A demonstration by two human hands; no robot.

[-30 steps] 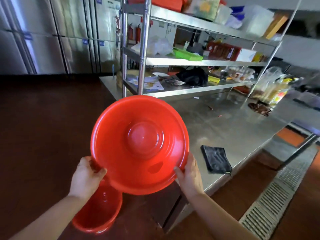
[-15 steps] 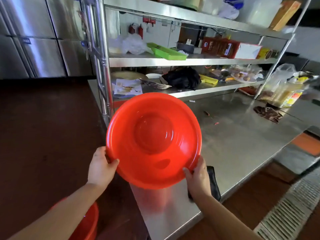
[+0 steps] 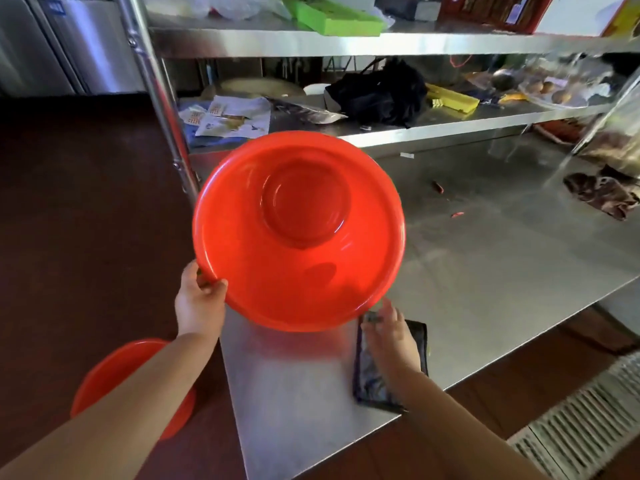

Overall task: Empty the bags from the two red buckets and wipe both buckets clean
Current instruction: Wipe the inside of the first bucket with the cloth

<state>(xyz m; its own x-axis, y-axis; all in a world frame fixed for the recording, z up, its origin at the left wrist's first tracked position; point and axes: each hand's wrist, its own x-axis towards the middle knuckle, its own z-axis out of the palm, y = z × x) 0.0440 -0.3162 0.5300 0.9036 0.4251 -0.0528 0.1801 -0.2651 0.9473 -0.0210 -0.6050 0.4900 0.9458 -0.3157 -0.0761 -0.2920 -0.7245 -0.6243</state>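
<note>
A red bucket [image 3: 298,233] is tilted with its empty inside facing me, above the near corner of the steel table [image 3: 485,258]. My left hand [image 3: 199,303] grips its lower left rim. My right hand [image 3: 391,336] has left the rim and lies flat, fingers spread, on a dark cloth [image 3: 374,379] on the table. The second red bucket [image 3: 117,368] stands on the floor at lower left, partly hidden by my left forearm.
Steel shelves [image 3: 381,39] rise over the table with papers [image 3: 228,116], a black bag [image 3: 381,93] and a green tray [image 3: 332,19]. A brown rag [image 3: 602,194] lies at the far right. A shelf post [image 3: 156,95] stands left of the bucket. A floor drain grate [image 3: 585,427] runs at lower right.
My right hand let go of the bucket's rim and dropped onto the dark cloth. The bucket moved closer over the table corner, now held by my left hand alone.
</note>
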